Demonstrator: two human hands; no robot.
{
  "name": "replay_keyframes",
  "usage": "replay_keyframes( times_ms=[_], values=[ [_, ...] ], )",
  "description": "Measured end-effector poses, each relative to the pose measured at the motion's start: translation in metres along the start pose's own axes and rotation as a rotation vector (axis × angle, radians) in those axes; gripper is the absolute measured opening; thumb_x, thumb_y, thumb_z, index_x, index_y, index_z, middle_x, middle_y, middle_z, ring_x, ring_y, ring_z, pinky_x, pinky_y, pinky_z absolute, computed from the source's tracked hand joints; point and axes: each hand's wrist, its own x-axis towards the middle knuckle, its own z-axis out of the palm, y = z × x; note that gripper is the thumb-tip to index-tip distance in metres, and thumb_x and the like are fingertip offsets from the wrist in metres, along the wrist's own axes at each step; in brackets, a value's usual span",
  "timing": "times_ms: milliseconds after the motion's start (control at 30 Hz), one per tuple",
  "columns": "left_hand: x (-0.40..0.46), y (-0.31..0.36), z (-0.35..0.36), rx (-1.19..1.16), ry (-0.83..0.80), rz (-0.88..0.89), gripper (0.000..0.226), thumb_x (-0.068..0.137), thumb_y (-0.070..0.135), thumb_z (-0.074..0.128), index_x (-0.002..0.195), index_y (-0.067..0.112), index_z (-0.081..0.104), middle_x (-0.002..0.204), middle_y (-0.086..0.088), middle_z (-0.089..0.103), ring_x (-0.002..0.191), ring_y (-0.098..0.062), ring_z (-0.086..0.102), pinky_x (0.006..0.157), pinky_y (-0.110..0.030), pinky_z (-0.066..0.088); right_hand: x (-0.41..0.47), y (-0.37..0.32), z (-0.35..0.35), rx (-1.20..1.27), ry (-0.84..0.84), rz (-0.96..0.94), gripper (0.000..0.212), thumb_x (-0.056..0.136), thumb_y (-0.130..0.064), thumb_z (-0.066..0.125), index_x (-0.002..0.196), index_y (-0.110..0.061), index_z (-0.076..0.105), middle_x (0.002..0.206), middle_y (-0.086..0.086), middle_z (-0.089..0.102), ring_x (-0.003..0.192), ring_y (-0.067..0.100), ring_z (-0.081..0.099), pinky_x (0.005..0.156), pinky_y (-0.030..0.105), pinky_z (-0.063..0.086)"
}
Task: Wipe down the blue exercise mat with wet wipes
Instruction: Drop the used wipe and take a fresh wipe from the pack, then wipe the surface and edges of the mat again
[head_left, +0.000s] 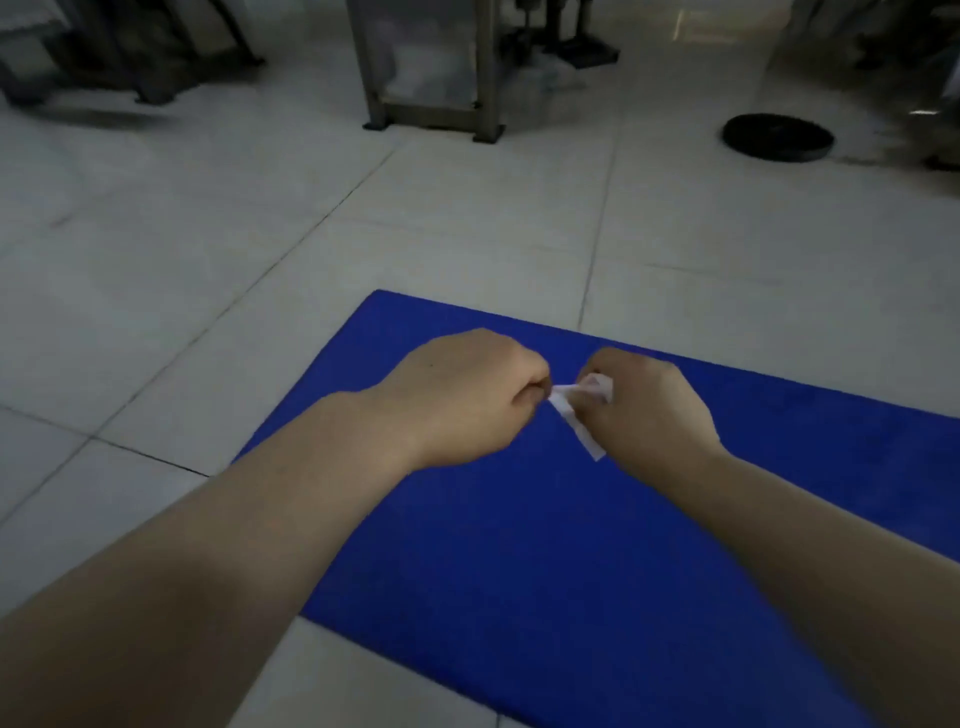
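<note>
A small crumpled white wet wipe (582, 410) is pinched between curled fingers of left hand (467, 395) and right hand (649, 410) above the flat blue foam exercise mat (571, 545), apparently still folded; tearing is risked if overstretched.

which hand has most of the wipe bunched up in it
The right hand: the white wet wipe is bunched in its fingers, a strip hanging below. The left hand only pinches one end.
</note>
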Motion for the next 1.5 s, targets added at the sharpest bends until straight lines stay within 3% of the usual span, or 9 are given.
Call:
replay_keyframes(
  times_ms=[167, 300, 400, 633, 800, 967, 1067, 1300, 1500],
  values=[
    [0.046, -0.104, 0.029, 0.007, -0.063, -0.113, 0.028, 0.098, 0.029, 0.040, 0.113, 0.028, 0.063, 0.108, 0.012, 0.064, 0.096, -0.010, 0.057, 0.083, -0.036, 0.050, 0.099, -0.029, 0.058, 0.051, -0.028, -0.076, 0.023, 0.090, -0.034, 0.056, 0.078, -0.015, 0.054, 0.066, 0.006, 0.065, 0.057, 0.019, 0.053, 0.051, 0.031, 0.044],
    [0.077, -0.142, 0.019, 0.028, -0.072, -0.178, 0.027, 0.097, 0.024, 0.041, 0.108, 0.022, 0.066, 0.100, 0.003, 0.067, 0.085, -0.016, 0.059, 0.079, -0.041, 0.050, 0.152, -0.071, 0.068, 0.045, -0.020, -0.116, 0.019, 0.090, -0.032, 0.054, 0.081, -0.015, 0.054, 0.076, 0.004, 0.065, 0.069, 0.021, 0.060, 0.061, 0.032, 0.049],
    [0.068, -0.148, 0.002, -0.029, -0.050, -0.179, 0.026, 0.097, 0.022, 0.045, 0.111, 0.024, 0.066, 0.090, 0.009, 0.066, 0.066, -0.003, 0.050, 0.069, -0.030, 0.047, 0.154, -0.090, 0.062, 0.027, -0.041, -0.109, 0.018, 0.091, -0.032, 0.052, 0.083, -0.016, 0.054, 0.075, 0.002, 0.064, 0.068, 0.020, 0.058, 0.057, 0.029, 0.046],
    [0.023, -0.125, -0.094, -0.138, -0.119, -0.122, 0.026, 0.096, 0.023, 0.044, 0.108, 0.023, 0.068, 0.074, -0.002, 0.067, 0.060, -0.013, 0.058, 0.063, -0.035, 0.050, 0.110, -0.116, -0.033, 0.071, -0.022, -0.022, 0.022, 0.088, -0.028, 0.054, 0.068, -0.020, 0.049, 0.060, -0.006, 0.053, 0.056, 0.014, 0.051, 0.055, 0.026, 0.044],
    [0.010, -0.083, -0.189, -0.183, -0.076, -0.023, 0.030, 0.092, 0.021, 0.044, 0.107, 0.015, 0.070, 0.086, 0.003, 0.070, 0.069, -0.007, 0.058, 0.063, -0.013, 0.038, 0.080, -0.164, -0.124, -0.014, -0.095, -0.078, 0.018, 0.090, -0.031, 0.054, 0.075, -0.021, 0.051, 0.061, -0.010, 0.049, 0.054, 0.008, 0.046, 0.049, 0.022, 0.033],
    [0.012, -0.061, -0.286, -0.218, -0.095, -0.061, 0.026, 0.096, 0.018, 0.046, 0.109, 0.017, 0.068, 0.102, 0.002, 0.069, 0.090, -0.015, 0.062, 0.079, -0.032, 0.049, 0.075, -0.234, -0.205, -0.015, -0.160, -0.039, 0.017, 0.091, -0.033, 0.054, 0.077, -0.023, 0.052, 0.059, -0.011, 0.047, 0.055, 0.007, 0.046, 0.049, 0.023, 0.036],
    [0.018, -0.072, -0.324, -0.158, -0.127, -0.032, 0.034, 0.093, 0.025, 0.037, 0.109, 0.019, 0.066, 0.097, 0.002, 0.066, 0.084, -0.014, 0.054, 0.076, -0.031, 0.045, 0.086, -0.284, -0.220, -0.078, -0.194, -0.051, 0.014, 0.092, -0.030, 0.051, 0.082, -0.021, 0.053, 0.065, -0.009, 0.048, 0.058, 0.012, 0.049, 0.049, 0.025, 0.038],
    [-0.005, -0.181, -0.343, -0.268, -0.056, 0.036, 0.027, 0.094, 0.019, 0.043, 0.104, 0.020, 0.068, 0.090, 0.007, 0.063, 0.076, -0.012, 0.059, 0.069, -0.028, 0.048, 0.095, -0.353, -0.186, -0.053, -0.163, 0.175, 0.029, 0.092, -0.044, 0.052, 0.071, -0.024, 0.045, 0.062, -0.004, 0.052, 0.053, 0.009, 0.047, 0.047, 0.028, 0.039],
    [-0.038, -0.298, -0.335, -0.269, -0.138, -0.084, 0.023, 0.093, 0.015, 0.052, 0.105, 0.026, 0.068, 0.084, 0.017, 0.059, 0.066, 0.000, 0.053, 0.060, -0.007, 0.037, 0.110, -0.397, -0.133, 0.107, -0.201, 0.326, 0.021, 0.095, -0.023, 0.047, 0.082, -0.039, 0.046, 0.076, -0.012, 0.056, 0.063, 0.006, 0.053, 0.049, 0.017, 0.034]
  ],
)
